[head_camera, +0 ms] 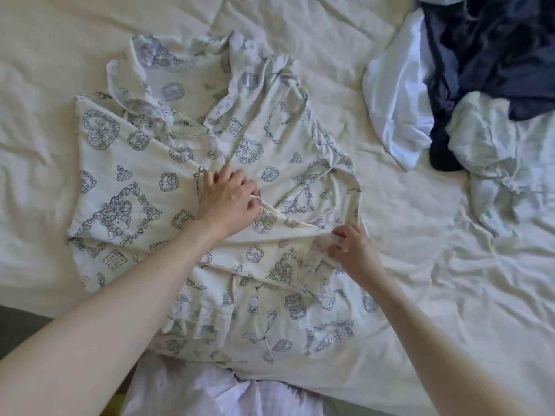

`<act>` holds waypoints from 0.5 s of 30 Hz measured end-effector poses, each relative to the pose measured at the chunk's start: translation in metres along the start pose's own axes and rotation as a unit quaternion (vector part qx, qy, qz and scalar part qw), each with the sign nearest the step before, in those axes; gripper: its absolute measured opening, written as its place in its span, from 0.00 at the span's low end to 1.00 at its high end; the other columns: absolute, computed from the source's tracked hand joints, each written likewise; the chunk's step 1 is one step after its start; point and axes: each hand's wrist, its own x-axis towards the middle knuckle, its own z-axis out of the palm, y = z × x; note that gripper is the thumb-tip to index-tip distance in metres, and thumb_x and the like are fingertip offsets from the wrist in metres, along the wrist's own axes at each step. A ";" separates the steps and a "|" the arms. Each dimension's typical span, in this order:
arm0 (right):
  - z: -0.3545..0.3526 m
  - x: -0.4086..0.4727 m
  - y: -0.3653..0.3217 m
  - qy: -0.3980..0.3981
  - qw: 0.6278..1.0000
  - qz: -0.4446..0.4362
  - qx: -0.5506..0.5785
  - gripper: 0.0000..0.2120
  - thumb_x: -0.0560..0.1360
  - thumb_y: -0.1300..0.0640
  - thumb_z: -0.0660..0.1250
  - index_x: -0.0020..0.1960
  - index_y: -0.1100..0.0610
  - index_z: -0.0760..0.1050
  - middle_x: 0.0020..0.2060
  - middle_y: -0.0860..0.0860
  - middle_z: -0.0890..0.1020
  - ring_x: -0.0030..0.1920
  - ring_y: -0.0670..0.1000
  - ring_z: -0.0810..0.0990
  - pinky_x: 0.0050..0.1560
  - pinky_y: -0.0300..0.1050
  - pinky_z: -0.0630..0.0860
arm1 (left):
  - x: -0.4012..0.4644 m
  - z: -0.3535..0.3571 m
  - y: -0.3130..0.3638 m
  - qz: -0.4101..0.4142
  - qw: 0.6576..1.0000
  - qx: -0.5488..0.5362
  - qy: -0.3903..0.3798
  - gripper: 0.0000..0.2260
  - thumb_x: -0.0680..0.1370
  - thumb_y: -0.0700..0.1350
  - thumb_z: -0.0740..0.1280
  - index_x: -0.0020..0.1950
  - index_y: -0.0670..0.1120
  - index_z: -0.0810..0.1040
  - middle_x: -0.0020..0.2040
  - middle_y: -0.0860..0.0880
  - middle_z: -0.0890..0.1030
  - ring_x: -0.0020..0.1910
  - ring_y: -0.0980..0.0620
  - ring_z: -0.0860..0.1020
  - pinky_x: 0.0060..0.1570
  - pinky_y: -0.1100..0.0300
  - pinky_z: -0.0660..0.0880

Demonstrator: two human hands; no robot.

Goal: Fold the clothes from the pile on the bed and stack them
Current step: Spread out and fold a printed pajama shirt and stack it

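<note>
A cream pyjama shirt (126,181) printed with grey-blue frames and hearts lies spread over the middle of the bed, partly folded, its frilled collar at the far end. My left hand (226,198) rests on the shirt's centre and pinches a fold of the fabric edge between fingers and thumb. My right hand (351,246) pinches a frilled edge of the same shirt to the right, near a tucked sleeve. The pile of unfolded clothes (486,55) sits at the far right.
In the pile are a dark navy garment (495,46), a white garment (393,94) and a pale crumpled one (492,136). The bed's wrinkled cream sheet (450,280) surrounds everything. Pale pink clothing (210,391) shows at the bottom edge.
</note>
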 end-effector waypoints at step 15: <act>0.002 -0.032 0.026 0.005 0.938 0.168 0.304 0.27 0.75 0.36 0.59 0.47 0.61 0.78 0.45 0.54 0.81 0.44 0.54 0.79 0.53 0.59 0.75 | -0.001 0.013 0.057 0.128 0.990 -0.005 -0.063 0.15 0.72 0.58 0.68 0.55 0.52 0.79 0.53 0.50 0.76 0.57 0.46 0.70 0.56 0.50 0.57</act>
